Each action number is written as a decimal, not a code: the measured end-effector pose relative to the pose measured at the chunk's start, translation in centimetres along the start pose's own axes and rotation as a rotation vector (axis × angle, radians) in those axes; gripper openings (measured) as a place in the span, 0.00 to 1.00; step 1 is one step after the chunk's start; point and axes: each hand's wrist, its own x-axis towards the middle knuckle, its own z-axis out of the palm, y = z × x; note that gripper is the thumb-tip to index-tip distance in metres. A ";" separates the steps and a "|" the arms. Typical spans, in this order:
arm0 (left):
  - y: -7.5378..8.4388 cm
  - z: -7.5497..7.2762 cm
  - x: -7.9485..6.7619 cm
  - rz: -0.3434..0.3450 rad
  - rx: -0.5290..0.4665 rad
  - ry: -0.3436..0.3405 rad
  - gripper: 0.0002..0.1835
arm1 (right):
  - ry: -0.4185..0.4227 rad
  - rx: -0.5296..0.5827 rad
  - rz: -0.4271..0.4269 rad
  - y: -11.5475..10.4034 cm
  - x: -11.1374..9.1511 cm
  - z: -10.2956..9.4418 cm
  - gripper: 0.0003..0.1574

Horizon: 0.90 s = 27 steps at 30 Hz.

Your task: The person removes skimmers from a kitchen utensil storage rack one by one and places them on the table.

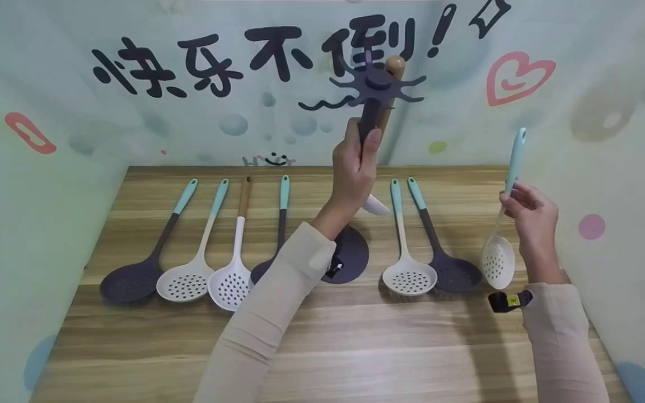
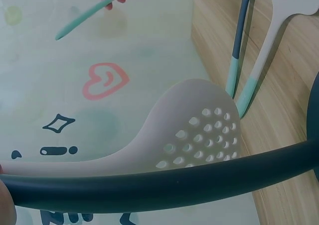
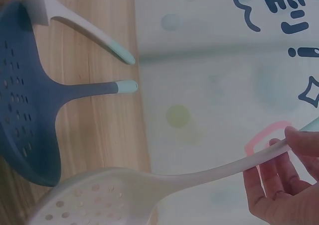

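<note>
My left hand (image 1: pixel 356 168) grips the dark post of a utensil stand (image 1: pixel 374 87) high up, just below its ring of hooks. A white skimmer (image 2: pixel 199 120) with a wooden handle (image 1: pixel 394 67) runs along that post; its perforated head hangs beside the post in the left wrist view. The stand's round dark base (image 1: pixel 353 257) shows below, partly behind my left forearm. At the right, my right hand (image 1: pixel 535 218) pinches another white skimmer (image 1: pixel 498 263) near where its mint handle (image 1: pixel 517 154) begins. That skimmer is held upright, perforated head down.
Left of the stand lie a dark skimmer (image 1: pixel 129 282), a white skimmer (image 1: pixel 185 282), a wooden-handled white skimmer (image 1: pixel 230 288) and a dark utensil (image 1: pixel 283 201) partly hidden by my sleeve. On the right lie another white skimmer (image 1: pixel 409 277) and dark skimmer (image 1: pixel 457 274). A printed backdrop (image 1: pixel 440 123) rises behind.
</note>
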 end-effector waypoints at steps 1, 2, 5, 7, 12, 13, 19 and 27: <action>0.0 0.0 0.0 0.000 -0.002 -0.001 0.03 | 0.006 -0.013 0.001 0.1 0.1 0.1 0.15; 0.0 0.0 0.0 0.000 -0.004 -0.001 0.03 | 0.012 -0.026 0.002 0.2 0.1 0.1 0.16; 0.0 0.0 0.0 0.000 -0.009 -0.001 0.03 | 0.026 -0.058 0.008 0.5 0.4 0.3 0.19; 0.0 0.0 0.0 0.001 -0.008 -0.002 0.03 | 0.031 -0.082 0.015 0.8 0.6 0.4 0.19; 0.0 0.0 0.0 -0.005 0.001 -0.003 0.03 | 0.055 -0.129 0.033 1.5 1.0 0.5 0.18; 0.0 0.0 0.0 -0.006 0.005 -0.001 0.03 | 0.061 -0.127 0.035 1.6 1.1 0.5 0.18; 0.1 -0.1 0.1 -0.005 0.025 0.013 0.02 | 0.098 -0.147 0.015 2.3 1.9 0.8 0.18; 0.1 0.0 0.0 -0.022 0.005 -0.005 0.02 | 0.179 -0.327 -0.070 3.9 2.9 1.4 0.10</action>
